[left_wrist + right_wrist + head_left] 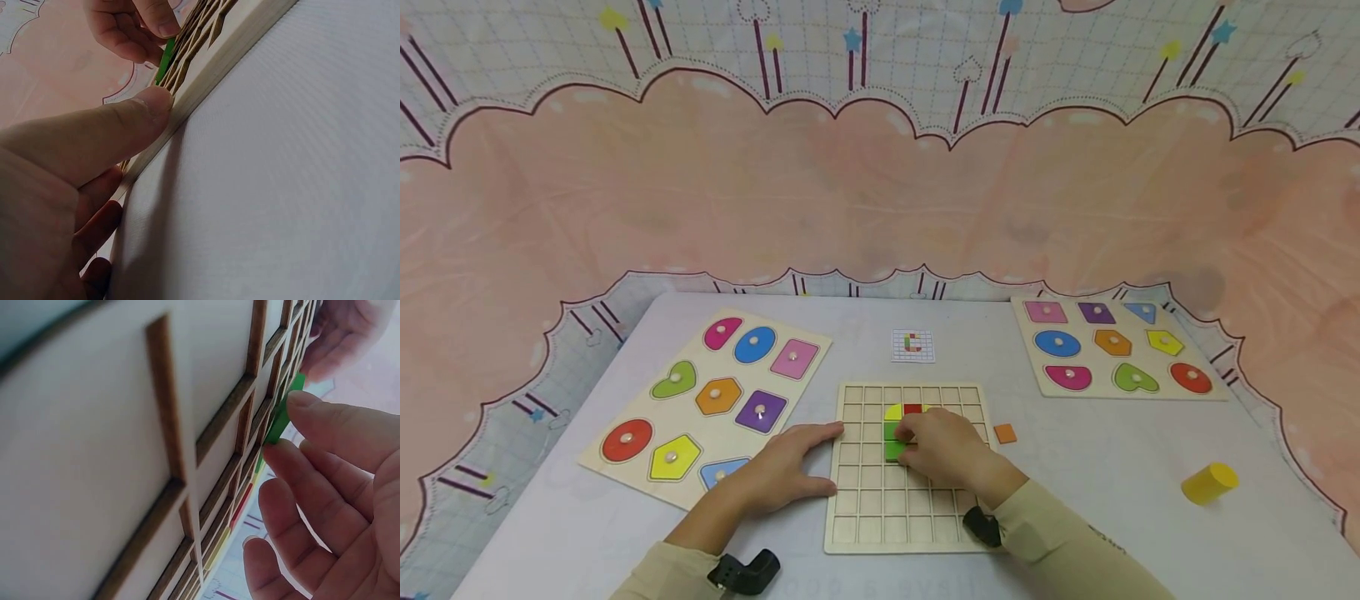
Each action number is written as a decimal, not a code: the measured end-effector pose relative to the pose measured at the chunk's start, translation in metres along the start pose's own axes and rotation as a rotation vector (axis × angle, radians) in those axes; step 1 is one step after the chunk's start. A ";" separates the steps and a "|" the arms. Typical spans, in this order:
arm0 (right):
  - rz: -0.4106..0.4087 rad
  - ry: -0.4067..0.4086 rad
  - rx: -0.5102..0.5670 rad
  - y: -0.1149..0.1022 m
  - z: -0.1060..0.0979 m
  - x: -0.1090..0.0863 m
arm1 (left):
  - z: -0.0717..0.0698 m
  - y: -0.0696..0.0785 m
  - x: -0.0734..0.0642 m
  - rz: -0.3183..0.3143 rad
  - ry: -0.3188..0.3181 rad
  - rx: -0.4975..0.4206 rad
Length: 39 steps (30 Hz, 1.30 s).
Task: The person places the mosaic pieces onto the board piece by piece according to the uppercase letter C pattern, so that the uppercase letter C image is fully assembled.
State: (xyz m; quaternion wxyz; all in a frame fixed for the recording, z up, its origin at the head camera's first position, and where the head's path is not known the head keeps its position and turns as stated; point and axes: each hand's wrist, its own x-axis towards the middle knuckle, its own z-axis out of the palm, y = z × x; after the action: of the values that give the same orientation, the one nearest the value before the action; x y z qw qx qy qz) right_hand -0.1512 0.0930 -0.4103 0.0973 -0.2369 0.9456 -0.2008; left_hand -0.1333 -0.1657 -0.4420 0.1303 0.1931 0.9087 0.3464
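A wooden grid board [867,525] lies flat in the middle. My right hand [947,446] is over it, thumb and forefinger pinching a green square tile [281,419], which sits tilted against the grid in the right wrist view. Another green tile [891,431] lies just above it, below a yellow rounded tile [893,412] and a red tile [912,409]. The right hand partly covers a second yellow tile at the row's right end. My left hand [778,471] rests at the board's left edge, forefinger and thumb extended, the thumb touching the rim.
A small pattern card [913,346] lies behind the board. An orange tile [1005,433] is close to its right edge. Peg puzzles with coloured shapes stand on both sides, the left puzzle [700,437] and the right puzzle [1097,387]. A yellow cylinder [1210,483] is at the right.
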 end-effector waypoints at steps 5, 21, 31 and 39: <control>0.002 0.007 -0.022 0.001 0.002 0.000 | -0.001 0.001 0.000 0.000 -0.001 0.002; -0.003 0.013 -0.072 -0.001 0.003 0.001 | -0.002 0.000 0.000 0.027 0.001 -0.006; -0.003 0.008 -0.052 -0.002 0.003 0.001 | -0.001 -0.001 0.000 0.027 0.005 0.004; -0.011 0.006 -0.041 -0.001 0.003 0.001 | 0.000 0.000 0.000 0.017 0.004 0.006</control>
State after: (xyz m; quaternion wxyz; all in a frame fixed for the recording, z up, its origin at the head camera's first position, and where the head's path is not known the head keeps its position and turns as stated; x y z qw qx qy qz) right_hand -0.1513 0.0908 -0.4125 0.0886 -0.2437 0.9484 -0.1826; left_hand -0.1339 -0.1659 -0.4421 0.1251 0.2005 0.9083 0.3452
